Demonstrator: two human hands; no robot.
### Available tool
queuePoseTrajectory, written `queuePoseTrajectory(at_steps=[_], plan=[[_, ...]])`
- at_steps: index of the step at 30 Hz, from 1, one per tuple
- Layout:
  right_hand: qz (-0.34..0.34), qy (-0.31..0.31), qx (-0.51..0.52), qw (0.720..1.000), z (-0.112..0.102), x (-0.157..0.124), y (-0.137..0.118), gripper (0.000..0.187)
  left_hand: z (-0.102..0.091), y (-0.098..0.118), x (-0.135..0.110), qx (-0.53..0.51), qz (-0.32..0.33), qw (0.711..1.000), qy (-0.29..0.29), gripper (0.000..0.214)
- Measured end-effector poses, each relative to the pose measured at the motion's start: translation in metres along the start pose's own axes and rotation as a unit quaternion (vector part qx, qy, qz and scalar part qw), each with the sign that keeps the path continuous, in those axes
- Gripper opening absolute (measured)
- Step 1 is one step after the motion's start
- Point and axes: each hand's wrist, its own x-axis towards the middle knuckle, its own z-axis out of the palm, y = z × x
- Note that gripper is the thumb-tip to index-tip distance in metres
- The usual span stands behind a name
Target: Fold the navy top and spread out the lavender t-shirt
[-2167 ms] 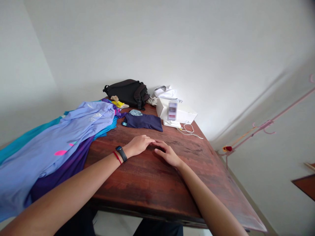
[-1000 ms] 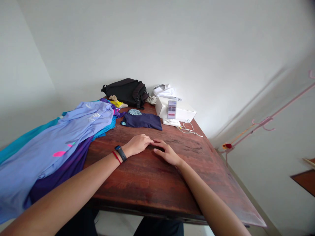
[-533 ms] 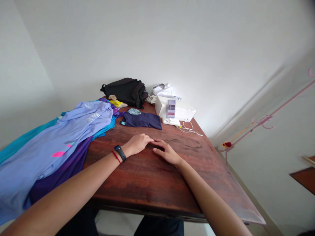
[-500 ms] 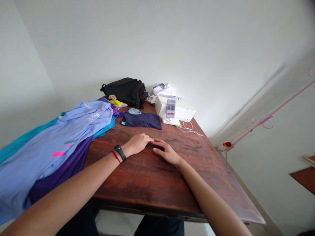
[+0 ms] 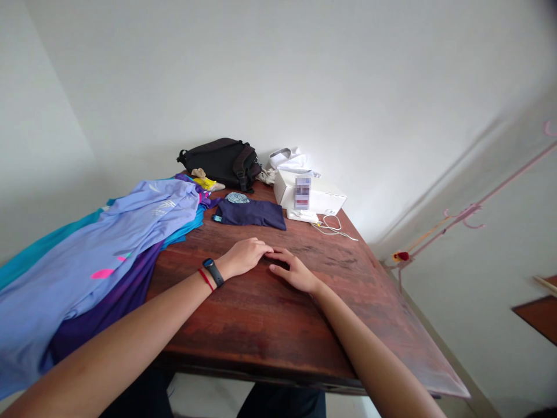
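Note:
On the brown wooden table point(image 5: 256, 319), my left hand point(image 5: 246, 256) lies palm down, with a dark wristband and a red cord at its wrist. Its fingers are stretched out and slightly bent; the thumb is hidden. Opposite it, my right hand point(image 5: 296, 271) has its thumb apart from its curved fingers. The fingertips of both hands meet, and neither hand shows anything held. Just beyond them lies a folded dark navy cloth point(image 5: 256, 213) with a round patterned blue piece point(image 5: 237, 198) at its top edge.
Lavender, teal and purple clothes point(image 5: 130, 232) cover the table's left side. A black bag point(image 5: 221, 159) sits at the back. Right of it are a white box point(image 5: 326, 194), a phone point(image 5: 301, 193) on a white stand and a white cable point(image 5: 333, 226). A pink rack point(image 5: 456, 217) stands at right.

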Motion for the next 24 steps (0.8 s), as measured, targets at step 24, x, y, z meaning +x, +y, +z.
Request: queuePoseTrajectory(at_steps=[24], plan=[[-0.008,0.005,-0.007,1.0,0.0012,0.0004,-0.0017,0.047,-0.0032,0.0033,-0.0005,-0.015,-0.014,1.0,0.002,0.028]])
